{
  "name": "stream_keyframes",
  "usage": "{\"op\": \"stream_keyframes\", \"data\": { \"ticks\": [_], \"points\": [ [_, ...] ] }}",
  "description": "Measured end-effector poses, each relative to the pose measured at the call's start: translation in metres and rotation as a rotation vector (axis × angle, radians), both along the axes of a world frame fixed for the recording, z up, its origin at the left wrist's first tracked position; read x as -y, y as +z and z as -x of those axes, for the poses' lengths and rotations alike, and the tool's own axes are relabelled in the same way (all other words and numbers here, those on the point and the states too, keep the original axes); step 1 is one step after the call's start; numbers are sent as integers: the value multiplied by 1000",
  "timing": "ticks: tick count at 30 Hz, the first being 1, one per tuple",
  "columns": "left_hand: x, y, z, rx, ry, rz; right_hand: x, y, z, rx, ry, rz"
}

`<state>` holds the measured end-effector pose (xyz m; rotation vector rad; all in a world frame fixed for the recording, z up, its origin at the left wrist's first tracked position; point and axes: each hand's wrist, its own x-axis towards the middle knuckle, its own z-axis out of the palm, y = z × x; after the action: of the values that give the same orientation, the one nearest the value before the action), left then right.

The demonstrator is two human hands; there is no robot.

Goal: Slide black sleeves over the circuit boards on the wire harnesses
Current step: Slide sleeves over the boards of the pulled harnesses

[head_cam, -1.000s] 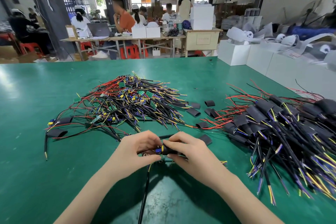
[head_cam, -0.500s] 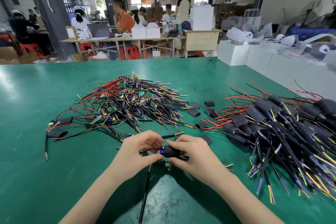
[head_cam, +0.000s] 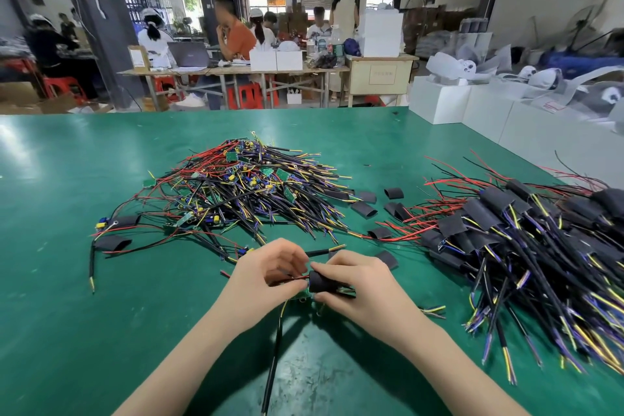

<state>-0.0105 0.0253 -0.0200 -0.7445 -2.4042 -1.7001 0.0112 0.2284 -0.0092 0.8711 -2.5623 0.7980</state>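
Near the front of the green table (head_cam: 67, 280), my right hand (head_cam: 358, 287) pinches a black sleeve (head_cam: 320, 281) that sits over the circuit board of one wire harness. My left hand (head_cam: 266, 275) grips that harness's red and black wires just left of the sleeve. A sliver of green board (head_cam: 305, 294) shows under the sleeve. The harness's thick black cable (head_cam: 274, 355) trails toward me. Behind my hands lies a pile of unsleeved harnesses (head_cam: 243, 189). A pile of sleeved harnesses (head_cam: 506, 240) lies on the right.
Loose black sleeves (head_cam: 364, 209) are scattered between the two piles, and two more (head_cam: 113, 242) lie at the left beside stray wires. White boxes (head_cam: 472, 105) line the table's far right edge. People work at tables in the background.
The black sleeve has slid left along the harness and now covers the blue and yellow parts of the board. My hands have stayed in about the same place.
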Motion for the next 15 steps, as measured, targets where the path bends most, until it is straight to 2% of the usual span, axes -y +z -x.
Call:
{"op": "stream_keyframes", "data": {
  "ticks": [5,7,12,15],
  "points": [
    [-2,1,-3,-258,157,285,-11,18,-2,-19,-134,-146],
    [1,3,-3,-312,212,309,-29,37,-2,-110,-262,-165],
    [3,7,-3,-280,272,280,-108,81,3,-425,-798,56],
    [1,8,-4,-263,259,270,-144,84,13,-344,-1099,-24]
  ]
}}
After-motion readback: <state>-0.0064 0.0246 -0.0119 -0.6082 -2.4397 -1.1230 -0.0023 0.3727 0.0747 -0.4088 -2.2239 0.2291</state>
